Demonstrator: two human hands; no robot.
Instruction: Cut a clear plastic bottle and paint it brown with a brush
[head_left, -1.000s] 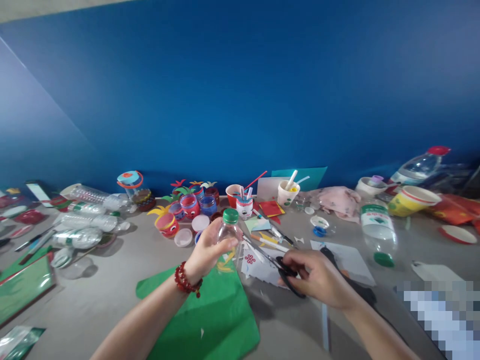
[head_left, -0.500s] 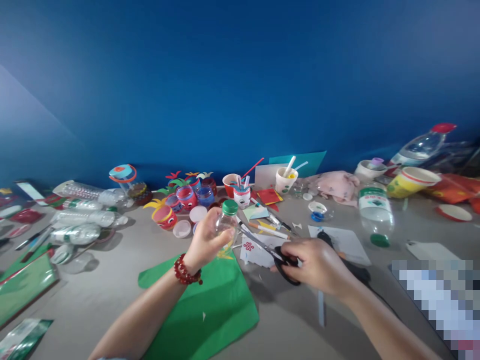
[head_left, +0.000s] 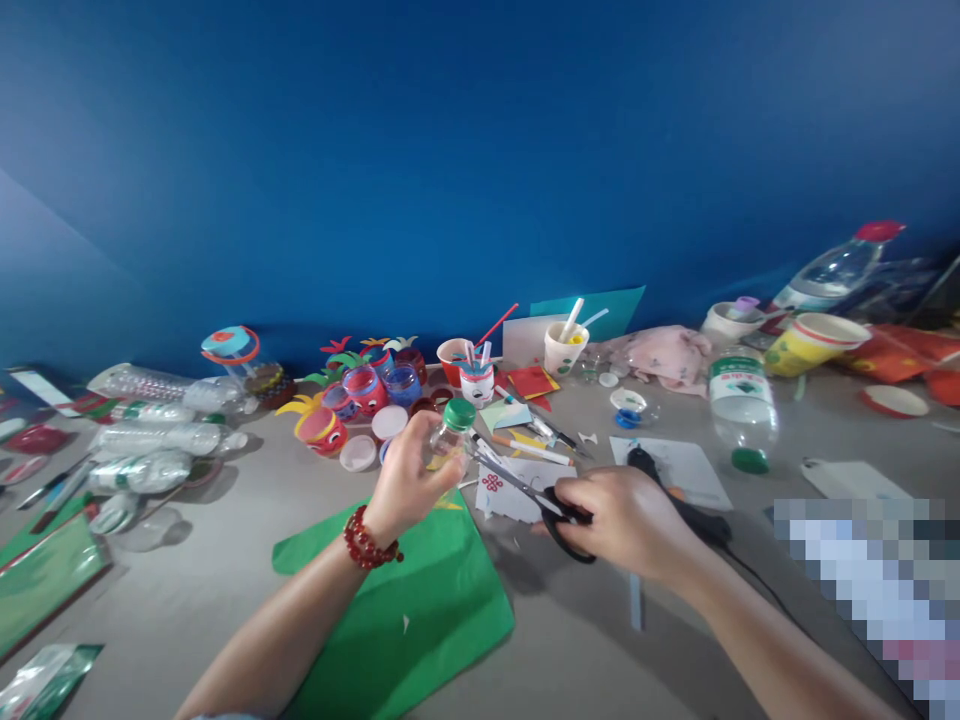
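My left hand (head_left: 411, 472), with a red bead bracelet at the wrist, is closed around a clear plastic bottle top (head_left: 452, 437) with a green cap. My fingers hide part of it. My right hand (head_left: 619, 515) grips the black handles of a pair of scissors (head_left: 529, 487). Their blades point left toward the bottle top, the tips close to its side; whether they touch it I cannot tell. Under my left hand lies a sheet of green paper (head_left: 420, 610). Behind the blades is a white paper with a red knot pattern (head_left: 493, 482).
Painted cups with paper leaves (head_left: 322, 430) stand at the back left, near several clear bottles (head_left: 161, 437). A black glue gun (head_left: 675, 495) with a cord lies right of my right hand. Beyond it stands a large upside-down bottle piece (head_left: 742, 410). Markers (head_left: 536, 449) lie behind the scissors.
The view has shifted slightly, so most things sit a little further left and higher. Both hands keep their holds, and the scissor blades look slightly closer together.
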